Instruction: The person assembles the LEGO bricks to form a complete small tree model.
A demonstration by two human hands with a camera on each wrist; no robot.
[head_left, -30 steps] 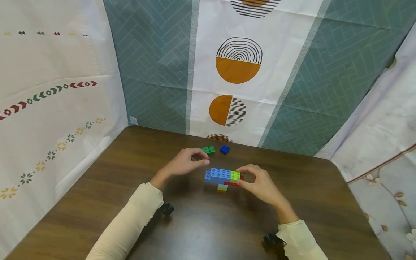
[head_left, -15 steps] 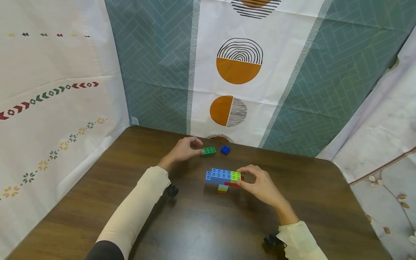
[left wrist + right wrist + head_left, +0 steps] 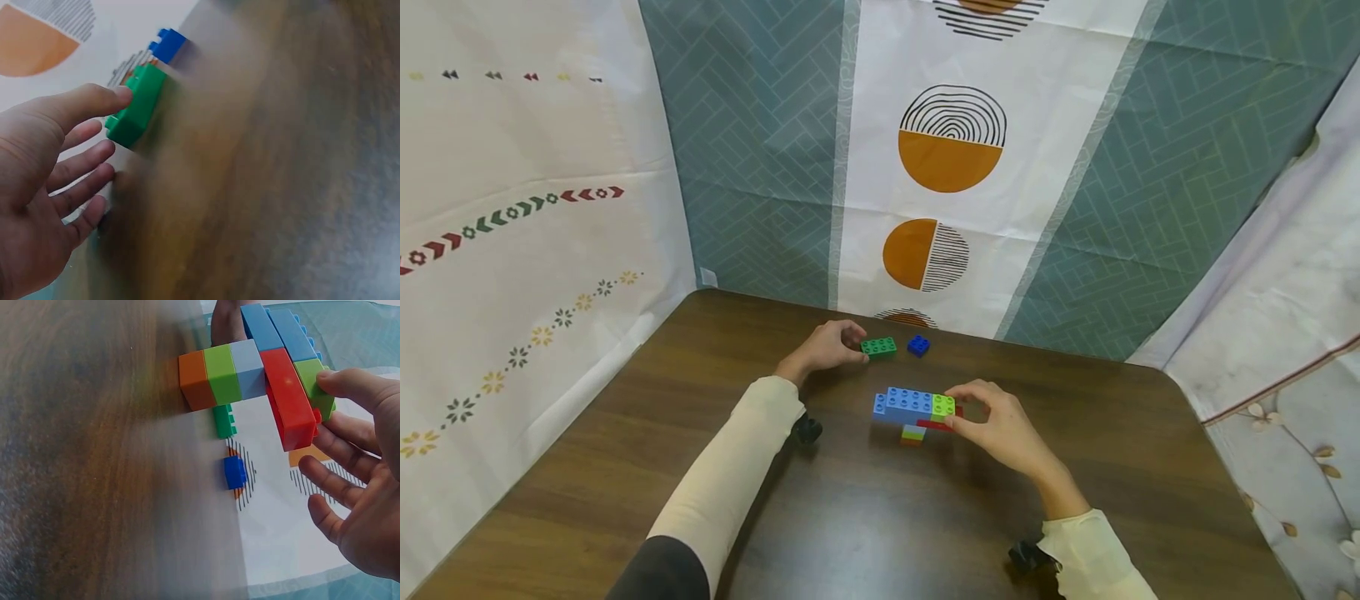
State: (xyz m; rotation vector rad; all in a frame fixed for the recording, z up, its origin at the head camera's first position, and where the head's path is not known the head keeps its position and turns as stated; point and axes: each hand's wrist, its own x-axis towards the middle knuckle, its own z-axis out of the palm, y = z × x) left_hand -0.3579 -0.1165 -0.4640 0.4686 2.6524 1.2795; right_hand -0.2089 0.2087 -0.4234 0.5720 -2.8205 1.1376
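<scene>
A built-up toy brick structure point(image 3: 910, 405) stands on the table: a narrow column of orange, lime and pale blue bricks point(image 3: 219, 375) bears a red brick point(image 3: 289, 400) and blue bricks. On top at its right end is a lime brick point(image 3: 943, 406), pinched between the thumb and forefinger of my right hand point(image 3: 1000, 421). Farther back lies a green brick point(image 3: 880, 347), studs up. My left hand point(image 3: 826, 346) is at its left end, fingers loosely bent and spread. In the left wrist view the thumb point(image 3: 94, 100) overlaps the green brick, with the other fingers apart below.
A dark blue brick point(image 3: 918, 345) lies right of the green one, near the table's back edge. The brown wooden table point(image 3: 850, 517) ends at patterned cloths point(image 3: 760, 167) hanging behind and at both sides. Black camera mounts point(image 3: 807, 431) hang under both wrists.
My left hand has moved back and left from over the structure to the green brick's left end. My right hand keeps its place on the lime brick.
</scene>
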